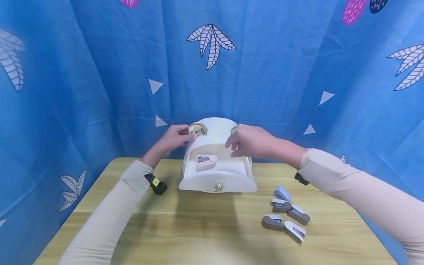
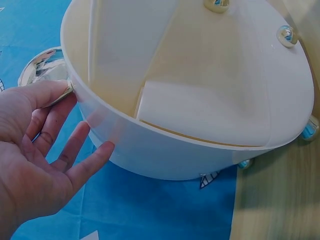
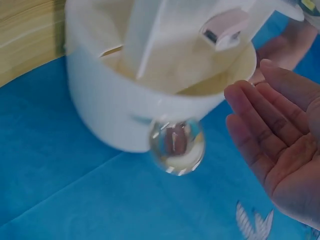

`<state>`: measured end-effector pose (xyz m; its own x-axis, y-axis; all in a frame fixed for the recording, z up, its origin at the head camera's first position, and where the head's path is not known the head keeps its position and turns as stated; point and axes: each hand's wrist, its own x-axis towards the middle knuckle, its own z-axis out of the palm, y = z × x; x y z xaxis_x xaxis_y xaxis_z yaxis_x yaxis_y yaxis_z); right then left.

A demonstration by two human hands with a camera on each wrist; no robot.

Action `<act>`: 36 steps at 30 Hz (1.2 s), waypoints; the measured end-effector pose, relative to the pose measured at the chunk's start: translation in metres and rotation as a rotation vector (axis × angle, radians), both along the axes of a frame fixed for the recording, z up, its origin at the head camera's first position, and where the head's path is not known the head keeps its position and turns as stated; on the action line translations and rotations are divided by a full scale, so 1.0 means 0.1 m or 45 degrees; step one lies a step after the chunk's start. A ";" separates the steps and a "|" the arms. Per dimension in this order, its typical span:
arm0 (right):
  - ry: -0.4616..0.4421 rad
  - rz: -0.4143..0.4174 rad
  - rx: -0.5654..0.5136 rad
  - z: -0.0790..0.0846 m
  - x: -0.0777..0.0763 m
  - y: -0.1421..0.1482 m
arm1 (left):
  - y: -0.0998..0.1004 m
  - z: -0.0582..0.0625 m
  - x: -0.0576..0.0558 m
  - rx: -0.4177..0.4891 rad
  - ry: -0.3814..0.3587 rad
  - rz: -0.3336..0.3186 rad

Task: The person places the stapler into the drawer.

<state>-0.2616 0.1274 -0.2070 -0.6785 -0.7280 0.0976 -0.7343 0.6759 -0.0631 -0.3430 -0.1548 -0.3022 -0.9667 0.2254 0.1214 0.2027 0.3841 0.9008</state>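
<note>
A white rounded storage box (image 1: pixel 216 129) stands at the back of the table, its drawer (image 1: pixel 198 184) pulled out. Inside the drawer lies a pink-and-white mini stapler (image 1: pixel 206 162). In the left wrist view, my left hand (image 2: pixel 42 145) pinches the edge of a shiny gold round ear (image 2: pixel 47 67) on the box's side between thumb and finger, the other fingers spread near the wall. My right hand (image 1: pixel 253 141) hovers by the box's right side, fingers loosely bent and holding nothing. A second gold ear (image 3: pixel 177 147) shows beside it in the right wrist view.
Several mini staplers lie on the wooden table (image 1: pixel 205 228) at the right, among them a blue one (image 1: pixel 282 193), a grey one (image 1: pixel 272 222) and a pink-and-white one (image 1: pixel 294 232). A blue patterned curtain (image 1: pixel 205 92) hangs close behind the box.
</note>
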 end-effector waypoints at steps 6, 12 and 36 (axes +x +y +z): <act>-0.068 -0.097 -0.098 -0.05 0.02 0.47 | -0.01 -0.01 -0.01 0.001 0.004 -0.004; -0.136 -0.178 -0.157 -0.18 0.07 0.91 | -0.03 -0.02 0.00 -0.011 0.013 -0.005; -0.465 -0.314 -0.238 -1.59 0.04 2.33 | 0.00 -0.05 -0.04 -0.036 0.004 0.016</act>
